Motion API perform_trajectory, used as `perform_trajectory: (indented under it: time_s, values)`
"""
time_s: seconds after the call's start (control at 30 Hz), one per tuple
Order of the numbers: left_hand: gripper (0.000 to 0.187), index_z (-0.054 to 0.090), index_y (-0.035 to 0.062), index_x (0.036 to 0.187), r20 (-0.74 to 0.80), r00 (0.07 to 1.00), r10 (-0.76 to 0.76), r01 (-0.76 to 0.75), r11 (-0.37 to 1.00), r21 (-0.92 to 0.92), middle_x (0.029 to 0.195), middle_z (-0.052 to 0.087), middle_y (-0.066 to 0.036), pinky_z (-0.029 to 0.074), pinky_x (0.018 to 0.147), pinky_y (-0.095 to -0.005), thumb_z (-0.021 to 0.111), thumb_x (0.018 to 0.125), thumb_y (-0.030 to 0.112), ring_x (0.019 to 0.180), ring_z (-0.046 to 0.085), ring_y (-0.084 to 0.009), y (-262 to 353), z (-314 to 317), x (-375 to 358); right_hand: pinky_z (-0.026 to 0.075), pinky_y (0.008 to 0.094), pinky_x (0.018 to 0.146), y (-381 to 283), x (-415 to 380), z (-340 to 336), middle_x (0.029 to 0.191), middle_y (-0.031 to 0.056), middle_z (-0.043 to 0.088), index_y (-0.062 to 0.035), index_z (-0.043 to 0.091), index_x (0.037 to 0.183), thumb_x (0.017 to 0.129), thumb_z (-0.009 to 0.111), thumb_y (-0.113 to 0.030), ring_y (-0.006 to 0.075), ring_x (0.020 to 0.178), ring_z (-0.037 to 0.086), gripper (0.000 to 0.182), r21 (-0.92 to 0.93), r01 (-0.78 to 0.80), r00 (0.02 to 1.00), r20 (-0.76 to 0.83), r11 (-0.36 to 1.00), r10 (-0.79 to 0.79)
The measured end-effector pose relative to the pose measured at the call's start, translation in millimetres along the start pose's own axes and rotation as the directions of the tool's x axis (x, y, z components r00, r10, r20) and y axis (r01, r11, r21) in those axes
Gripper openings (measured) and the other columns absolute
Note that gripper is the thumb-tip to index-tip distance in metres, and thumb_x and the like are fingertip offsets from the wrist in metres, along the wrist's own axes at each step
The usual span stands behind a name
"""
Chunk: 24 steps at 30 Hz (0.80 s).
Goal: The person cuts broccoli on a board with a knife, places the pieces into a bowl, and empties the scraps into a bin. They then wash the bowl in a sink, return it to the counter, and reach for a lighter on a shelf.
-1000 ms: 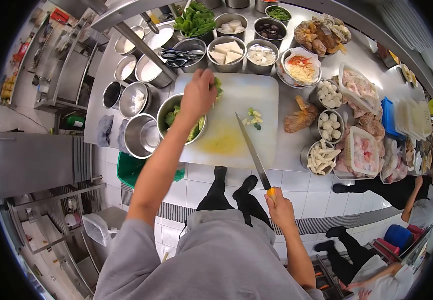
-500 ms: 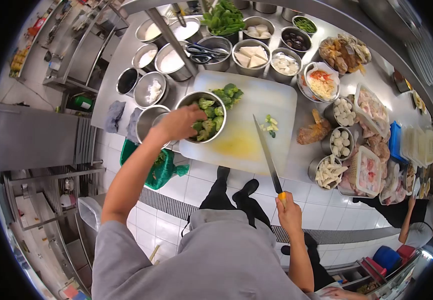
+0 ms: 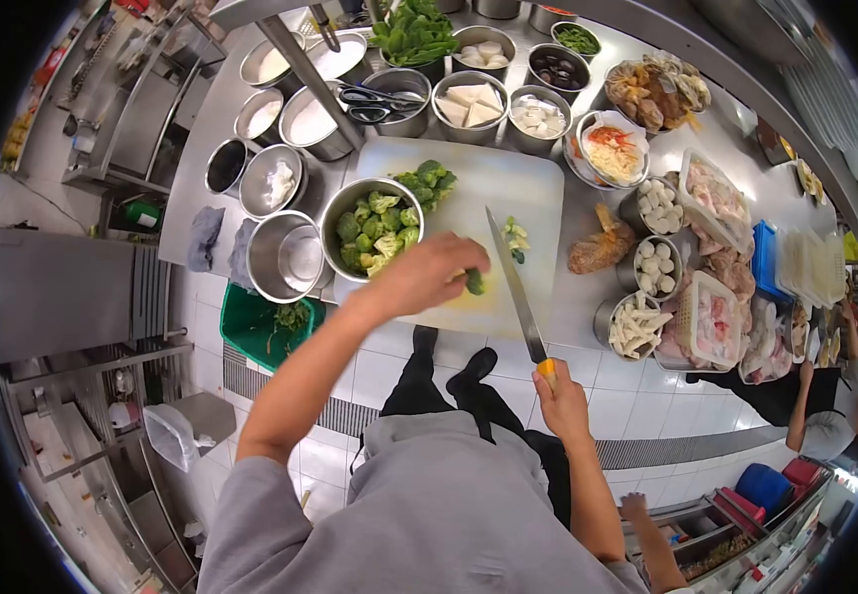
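Over the front of the white cutting board (image 3: 538, 198), my left hand (image 3: 427, 275) pinches a green broccoli piece (image 3: 475, 283). My right hand (image 3: 562, 401) grips the yellow handle of a long kitchen knife (image 3: 516, 282), its blade lying over the board and pointing away from me. Left of the blade stands a steel bowl of broccoli florets (image 3: 377, 228), partly behind my left wrist. More broccoli (image 3: 427, 184) lies on the board just behind that bowl. Small pale and green cut pieces (image 3: 515, 238) rest right of the blade.
An empty steel bowl (image 3: 286, 257) stands at the board's left, above a green bin (image 3: 255, 327). Several steel containers line the back, one with white tofu slabs (image 3: 470, 102). Meat trays (image 3: 714, 317) crowd the right side. Another person (image 3: 830, 426) is at the far right.
My left hand has left the broccoli bowl and moved right over the board, with a broccoli piece in its fingers. The knife stays in my right hand. The camera view has shifted slightly.
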State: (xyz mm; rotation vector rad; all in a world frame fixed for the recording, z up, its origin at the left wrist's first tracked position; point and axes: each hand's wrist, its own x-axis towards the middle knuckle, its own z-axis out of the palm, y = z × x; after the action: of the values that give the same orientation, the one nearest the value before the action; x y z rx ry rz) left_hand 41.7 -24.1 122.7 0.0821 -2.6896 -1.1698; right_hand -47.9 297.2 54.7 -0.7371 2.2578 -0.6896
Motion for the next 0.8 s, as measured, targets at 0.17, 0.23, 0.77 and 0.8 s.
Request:
perform_trajectory:
  time_s: [0.17, 0.23, 0.77, 0.8]
  values:
    - [0.035, 0.062, 0.0042, 0.111, -0.048, 0.99, -0.13, 0.129, 0.991, -0.02, 0.122, 0.059, -0.013, 0.049, 0.092, -0.0412, 0.058, 0.077, -0.006, 0.112, 0.057, -0.0351, -67, 88, -26, 0.05, 0.0516, 0.064, -6, -7, -5, 0.078, 0.0206, 0.068, -0.01, 0.048, 0.119, 0.098, 0.058, -0.031, 0.0432, 0.074, 0.066, 0.031, -0.164, 0.008, 1.0, -0.024, 0.986, -0.012]
    - [0.039, 0.061, 0.005, 0.114, -0.16, 0.969, -0.186, 0.182, 0.983, -0.038, 0.126, 0.056, -0.014, 0.049, 0.092, -0.0407, 0.059, 0.077, -0.005, 0.115, 0.056, -0.0352, -54, 89, -34, 0.05, 0.0511, 0.063, -2, -11, -7, 0.078, 0.0197, 0.068, -0.0094, 0.048, 0.118, 0.098, 0.057, -0.031, 0.0421, 0.073, 0.066, 0.031, -0.191, 0.024, 0.999, -0.034, 0.981, -0.031]
    - [0.029, 0.063, 0.0063, 0.103, -0.207, 0.922, -0.326, 0.324, 0.945, -0.045, 0.108, 0.054, -0.011, 0.054, 0.075, -0.0384, 0.076, 0.077, 0.009, 0.087, 0.064, -0.0293, -48, 118, -19, 0.054, 0.0483, 0.061, -45, -55, -10, 0.083, 0.0196, 0.068, -0.0071, 0.048, 0.12, 0.098, 0.056, -0.027, 0.0402, 0.07, 0.067, 0.031, -0.365, -0.048, 0.998, 0.026, 0.93, 0.062]
    - [0.029, 0.062, 0.0057, 0.102, -0.205, 0.917, -0.341, 0.337, 0.94, -0.056, 0.106, 0.054, -0.012, 0.054, 0.074, -0.0384, 0.076, 0.077, 0.009, 0.084, 0.064, -0.0288, -48, 119, -19, 0.054, 0.0483, 0.061, -38, -52, 0, 0.083, 0.0196, 0.068, -0.0071, 0.048, 0.12, 0.098, 0.056, -0.027, 0.0402, 0.07, 0.067, 0.031, -0.366, -0.049, 0.998, 0.026, 0.929, 0.063]
